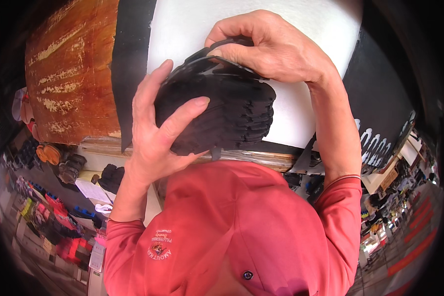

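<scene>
A thick stack of black flat cut pieces is held in front of my chest, its layered, notched edges facing right. My left hand grips the stack from the left, thumb and fingers spread around its side. My right hand bends over the far edge, thumb and fingers pinching the outermost pieces, which fan slightly apart from the rest. The right fingertips are partly hidden behind these pieces. Whether they are leather or fabric I cannot tell. Beneath the hands lies a white board.
A worn reddish-brown wooden board lies to the left. Black sheet material covers the right side, with a row of cut-out gaps along its lower edge. Dark bundles and papers sit lower left.
</scene>
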`<state>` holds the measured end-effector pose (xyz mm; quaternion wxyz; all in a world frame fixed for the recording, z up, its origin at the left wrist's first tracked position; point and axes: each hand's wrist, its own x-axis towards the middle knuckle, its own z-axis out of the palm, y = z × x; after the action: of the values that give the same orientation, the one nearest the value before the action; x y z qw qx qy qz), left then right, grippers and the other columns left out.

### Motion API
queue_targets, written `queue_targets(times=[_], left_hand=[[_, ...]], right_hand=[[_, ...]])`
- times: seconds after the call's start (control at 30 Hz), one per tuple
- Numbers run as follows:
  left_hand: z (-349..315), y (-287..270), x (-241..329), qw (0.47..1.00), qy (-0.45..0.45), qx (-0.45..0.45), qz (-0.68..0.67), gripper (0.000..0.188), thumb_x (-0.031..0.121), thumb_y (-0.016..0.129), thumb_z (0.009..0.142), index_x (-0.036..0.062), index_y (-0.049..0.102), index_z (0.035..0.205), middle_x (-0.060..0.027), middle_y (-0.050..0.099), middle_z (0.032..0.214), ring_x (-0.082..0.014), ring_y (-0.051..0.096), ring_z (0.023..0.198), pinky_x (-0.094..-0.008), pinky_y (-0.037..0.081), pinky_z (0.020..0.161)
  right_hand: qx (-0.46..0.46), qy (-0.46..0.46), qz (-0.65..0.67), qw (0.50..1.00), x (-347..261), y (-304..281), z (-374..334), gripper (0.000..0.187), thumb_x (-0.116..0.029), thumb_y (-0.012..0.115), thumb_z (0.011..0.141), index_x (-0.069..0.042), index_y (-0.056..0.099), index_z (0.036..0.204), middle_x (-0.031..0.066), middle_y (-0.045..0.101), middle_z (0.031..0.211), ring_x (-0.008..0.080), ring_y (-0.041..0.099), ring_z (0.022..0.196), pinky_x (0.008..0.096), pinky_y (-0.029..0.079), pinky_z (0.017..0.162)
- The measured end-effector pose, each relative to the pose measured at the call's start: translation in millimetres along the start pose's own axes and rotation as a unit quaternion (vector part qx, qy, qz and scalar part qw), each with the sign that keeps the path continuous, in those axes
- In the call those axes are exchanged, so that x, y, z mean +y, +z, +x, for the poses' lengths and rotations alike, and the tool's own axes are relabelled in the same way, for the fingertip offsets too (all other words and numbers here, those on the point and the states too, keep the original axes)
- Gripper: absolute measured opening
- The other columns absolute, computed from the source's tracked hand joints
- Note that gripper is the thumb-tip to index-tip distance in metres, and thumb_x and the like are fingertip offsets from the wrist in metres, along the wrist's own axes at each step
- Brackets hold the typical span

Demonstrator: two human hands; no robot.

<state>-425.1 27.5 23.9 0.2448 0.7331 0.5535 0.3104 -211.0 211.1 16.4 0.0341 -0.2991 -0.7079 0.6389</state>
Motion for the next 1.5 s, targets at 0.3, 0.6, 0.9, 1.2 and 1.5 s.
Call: queue_targets(times=[0.3, 0.6, 0.9, 1.2, 1.5], left_hand=[[-1, 3, -2, 1.0, 0.003, 0.007, -0.01, 0.082, 0.026, 0.101, 0.062, 0.0231, 0.07, 0.137, -0.0317, 0.039, 0.162, -0.0462, 0.054, 0.136, -0.0509, 0.047, 0.11], [-5, 4, -6, 0.999, 0.014, 0.0, 0.037, 0.084, 0.04, 0.099, 0.071, 0.0176, 0.062, 0.143, -0.0445, 0.015, 0.168, -0.059, 0.036, 0.151, -0.0602, 0.039, 0.121], [-6, 5, -7, 1.0, 0.007, -0.002, 0.019, 0.089, 0.04, 0.1, 0.07, 0.0144, 0.059, 0.145, -0.0472, 0.01, 0.168, -0.0613, 0.03, 0.154, -0.0609, 0.035, 0.124], [-6, 5, 0, 0.999, -0.024, -0.002, 0.03, 0.092, 0.041, 0.101, 0.067, 0.0125, 0.059, 0.144, -0.0472, 0.012, 0.168, -0.0616, 0.031, 0.153, -0.061, 0.035, 0.123], [-9, 4, 1, 0.999, -0.01, 0.004, 0.038, 0.09, 0.038, 0.101, 0.067, 0.0158, 0.06, 0.144, -0.0413, 0.031, 0.163, -0.0541, 0.046, 0.143, -0.0556, 0.044, 0.114]], right_hand=[[-0.008, 0.02, 0.032, 0.999, -1, -2, 1, 0.021, -0.016, 0.069, 0.104, 0.002, 0.075, 0.112, 0.0006, 0.072, 0.087, 0.0063, 0.062, 0.08, 0.0256, 0.053, 0.072], [-0.021, 0.03, 0.054, 0.998, -15, -5, 7, 0.02, -0.015, 0.067, 0.104, 0.002, 0.076, 0.108, 0.0009, 0.07, 0.082, 0.0072, 0.061, 0.075, 0.0265, 0.053, 0.068], [-0.087, 0.069, 0.147, 0.983, -27, -20, 14, 0.024, -0.014, 0.062, 0.104, 0.005, 0.074, 0.098, 0.0018, 0.066, 0.073, 0.0103, 0.058, 0.066, 0.029, 0.049, 0.059], [-0.063, 0.149, 0.017, 0.987, -35, -20, 16, 0.02, -0.014, 0.064, 0.104, 0.002, 0.076, 0.101, 0.003, 0.069, 0.077, 0.0105, 0.06, 0.069, 0.0291, 0.051, 0.064], [0.017, -0.009, 0.014, 1.0, -2, 2, -1, 0.011, -0.005, 0.068, 0.102, 0.002, 0.075, 0.105, 0.0006, 0.071, 0.083, 0.0052, 0.062, 0.076, 0.0252, 0.053, 0.07]])
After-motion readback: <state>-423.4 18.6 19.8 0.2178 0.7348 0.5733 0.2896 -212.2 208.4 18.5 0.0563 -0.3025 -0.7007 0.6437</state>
